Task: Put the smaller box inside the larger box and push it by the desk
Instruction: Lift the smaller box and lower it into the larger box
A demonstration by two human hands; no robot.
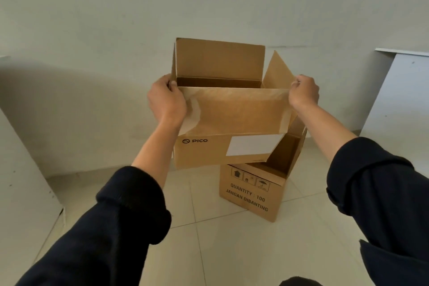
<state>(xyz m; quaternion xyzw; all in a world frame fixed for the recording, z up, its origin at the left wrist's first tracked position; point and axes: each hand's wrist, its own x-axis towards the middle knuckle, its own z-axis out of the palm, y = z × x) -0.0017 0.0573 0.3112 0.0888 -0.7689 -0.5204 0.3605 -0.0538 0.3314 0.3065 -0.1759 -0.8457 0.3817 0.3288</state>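
I hold a brown cardboard box (222, 148) marked PICO, with a white label, up in the air with its flaps open. My left hand (166, 100) grips its left top corner and my right hand (304, 93) grips its right top corner. Below and behind it on the tiled floor stands a second open cardboard box (253, 195) printed "QUANTITY : 100". The held box hangs over that box's left side and hides part of its opening. Which box is larger I cannot tell from this angle.
A white desk panel (399, 95) stands at the right against the pale wall (116, 30). Another white panel (21, 169) runs along the left edge. Beige floor tiles (220, 251) lie in front of the boxes.
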